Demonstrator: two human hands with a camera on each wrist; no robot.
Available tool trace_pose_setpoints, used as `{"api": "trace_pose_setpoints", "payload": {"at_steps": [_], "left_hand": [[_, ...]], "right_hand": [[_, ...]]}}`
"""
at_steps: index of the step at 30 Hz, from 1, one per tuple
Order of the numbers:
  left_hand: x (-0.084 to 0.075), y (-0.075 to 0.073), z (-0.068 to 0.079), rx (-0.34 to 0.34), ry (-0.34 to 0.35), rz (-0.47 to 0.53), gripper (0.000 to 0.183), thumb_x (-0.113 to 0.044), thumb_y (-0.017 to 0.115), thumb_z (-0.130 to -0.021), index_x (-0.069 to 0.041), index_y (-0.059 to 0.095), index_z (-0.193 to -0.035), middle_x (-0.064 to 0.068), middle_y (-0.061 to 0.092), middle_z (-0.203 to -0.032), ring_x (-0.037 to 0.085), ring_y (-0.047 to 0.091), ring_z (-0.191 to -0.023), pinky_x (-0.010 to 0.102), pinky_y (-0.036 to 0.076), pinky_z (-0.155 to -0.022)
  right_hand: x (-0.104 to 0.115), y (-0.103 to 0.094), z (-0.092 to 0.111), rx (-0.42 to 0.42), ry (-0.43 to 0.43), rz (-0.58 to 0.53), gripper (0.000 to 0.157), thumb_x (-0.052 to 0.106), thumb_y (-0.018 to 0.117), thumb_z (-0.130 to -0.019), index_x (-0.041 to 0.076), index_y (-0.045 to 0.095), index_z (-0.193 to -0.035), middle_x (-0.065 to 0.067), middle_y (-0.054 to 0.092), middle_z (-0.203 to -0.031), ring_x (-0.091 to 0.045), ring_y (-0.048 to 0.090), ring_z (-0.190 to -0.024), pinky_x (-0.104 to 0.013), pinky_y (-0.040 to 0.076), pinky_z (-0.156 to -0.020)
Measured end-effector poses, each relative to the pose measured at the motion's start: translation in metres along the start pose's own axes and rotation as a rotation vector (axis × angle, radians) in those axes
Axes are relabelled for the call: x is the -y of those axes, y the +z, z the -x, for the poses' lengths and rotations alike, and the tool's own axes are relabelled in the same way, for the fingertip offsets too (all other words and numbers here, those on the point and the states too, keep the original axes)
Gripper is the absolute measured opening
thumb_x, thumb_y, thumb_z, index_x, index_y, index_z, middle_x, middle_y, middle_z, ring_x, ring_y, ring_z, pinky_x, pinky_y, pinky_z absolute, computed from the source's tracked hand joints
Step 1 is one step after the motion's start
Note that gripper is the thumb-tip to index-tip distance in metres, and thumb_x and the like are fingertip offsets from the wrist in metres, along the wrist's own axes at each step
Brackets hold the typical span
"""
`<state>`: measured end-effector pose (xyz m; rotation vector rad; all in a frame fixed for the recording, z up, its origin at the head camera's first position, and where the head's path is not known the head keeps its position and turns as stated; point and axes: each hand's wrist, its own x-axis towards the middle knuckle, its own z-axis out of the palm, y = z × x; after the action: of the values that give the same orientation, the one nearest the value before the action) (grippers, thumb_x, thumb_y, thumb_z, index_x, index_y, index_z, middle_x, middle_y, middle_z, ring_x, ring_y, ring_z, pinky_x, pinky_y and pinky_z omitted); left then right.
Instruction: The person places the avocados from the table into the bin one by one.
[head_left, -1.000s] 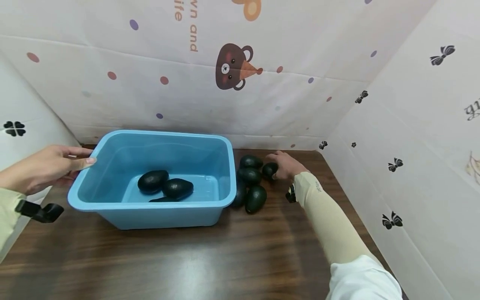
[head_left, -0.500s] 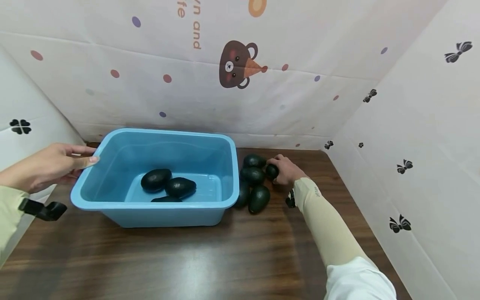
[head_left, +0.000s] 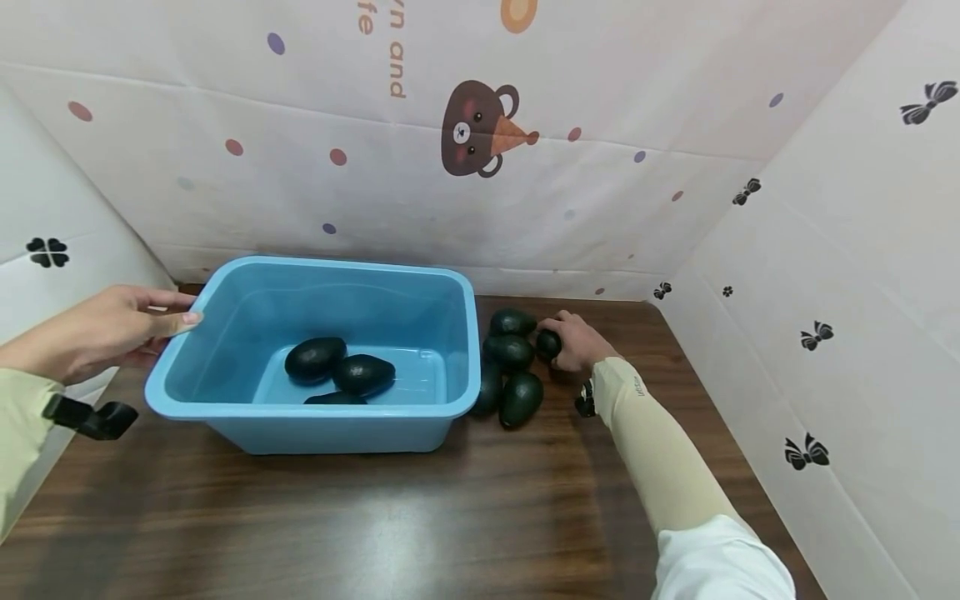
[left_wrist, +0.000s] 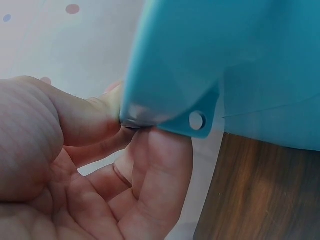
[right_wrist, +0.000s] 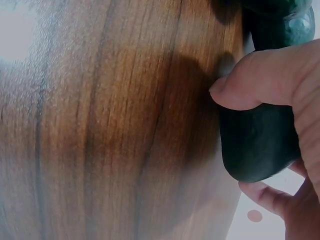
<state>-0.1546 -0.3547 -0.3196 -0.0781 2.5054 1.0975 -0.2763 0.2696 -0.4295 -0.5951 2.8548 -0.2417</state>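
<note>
A blue plastic tub (head_left: 315,412) stands on the table with dark green avocados (head_left: 315,359) on its floor, one of them partly hidden by the front wall. My left hand (head_left: 112,329) grips the tub's left rim, thumb on top; in the left wrist view the fingers (left_wrist: 167,165) curl under the lip beside a small holed tab. To the tub's right, my right hand (head_left: 579,342) holds an avocado (right_wrist: 257,142) between thumb and fingers, low over the wood. Several more avocados (head_left: 521,400) lie in a cluster between that hand and the tub.
Dark wood table (head_left: 360,525) stretches in front of the tub. A white printed sheet (head_left: 375,183) rises behind, and similar sheets (head_left: 847,275) close off both sides. The tub's right wall stands right beside the avocado cluster.
The head view has shifted slightly, moving the whole scene a little rightward. My right hand has turned its avocado slightly, so its rounded end now faces the camera. The left hand keeps its grip.
</note>
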Motion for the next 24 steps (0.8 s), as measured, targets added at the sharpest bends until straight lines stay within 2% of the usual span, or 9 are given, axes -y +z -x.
{"api": "trace_pose_setpoints", "payload": {"at_steps": [5, 13, 20, 24], "left_hand": [[-0.001, 0.0, 0.001, -0.008, 0.003, -0.026, 0.078, -0.036, 0.051, -0.111, 0.017, 0.017, -0.157, 0.014, 0.075, -0.103, 0.023, 0.073, -0.085, 0.05, 0.066, -0.078], [-0.001, 0.0, 0.001, -0.007, -0.004, -0.029, 0.077, -0.036, 0.049, -0.111, 0.017, 0.018, -0.157, 0.008, 0.075, -0.097, 0.023, 0.073, -0.084, 0.049, 0.066, -0.077], [0.0, -0.001, 0.001, 0.01, -0.001, -0.035, 0.078, -0.038, 0.049, -0.111, 0.018, 0.019, -0.156, 0.005, 0.074, -0.096, 0.023, 0.071, -0.084, 0.045, 0.066, -0.076], [-0.001, -0.001, 0.0, 0.017, -0.001, -0.038, 0.077, -0.037, 0.048, -0.111, 0.018, 0.019, -0.156, 0.005, 0.074, -0.095, 0.023, 0.071, -0.084, 0.045, 0.066, -0.076]], "right_hand": [[0.001, -0.005, 0.003, -0.003, -0.019, 0.043, 0.065, 0.01, 0.078, -0.085, 0.017, 0.058, -0.146, -0.02, 0.05, -0.143, -0.041, 0.052, -0.128, -0.06, 0.054, -0.102], [0.008, -0.02, 0.011, -0.003, -0.049, 0.088, 0.063, 0.014, 0.079, -0.086, 0.019, 0.06, -0.146, -0.02, 0.051, -0.144, -0.042, 0.051, -0.131, -0.069, 0.048, -0.104], [0.013, -0.034, 0.02, -0.051, -0.073, 0.141, 0.065, 0.017, 0.082, -0.084, 0.019, 0.061, -0.146, -0.018, 0.054, -0.139, -0.039, 0.054, -0.125, -0.064, 0.051, -0.101], [0.017, -0.044, 0.025, -0.053, -0.062, 0.159, 0.066, 0.016, 0.081, -0.085, 0.018, 0.059, -0.148, -0.021, 0.052, -0.144, -0.04, 0.054, -0.129, -0.065, 0.049, -0.105]]}}
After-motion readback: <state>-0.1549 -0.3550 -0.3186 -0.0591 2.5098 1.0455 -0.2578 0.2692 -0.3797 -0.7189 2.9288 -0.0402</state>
